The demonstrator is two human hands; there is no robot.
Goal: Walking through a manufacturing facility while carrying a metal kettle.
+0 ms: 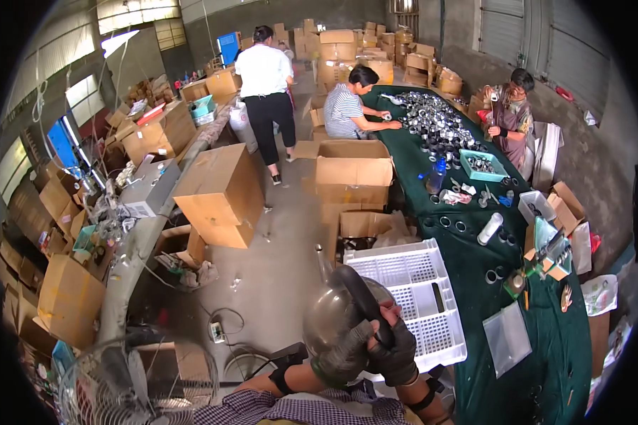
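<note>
A round clear glass kettle [326, 319] with a thick black handle [361, 297] and a thin spout is held in front of my body. Its spout points away from me. My left hand [346, 352], in a dark fingerless glove, is closed at the handle's lower end beside the glass. My right hand [395, 347], gloved the same way, wraps round the handle from the right. The gloves hide part of the handle's lower end. Just right of the kettle stands a white slotted plastic crate [443, 327].
A green-covered table [468, 276] runs along the right, bearing a heap of metal and black rings [439, 124], a turquoise basket [483, 165] and a clear plastic bag [507, 340]. Two people work there; another stands beyond a large carton [220, 191]. A wire fan [138, 382] is at lower left.
</note>
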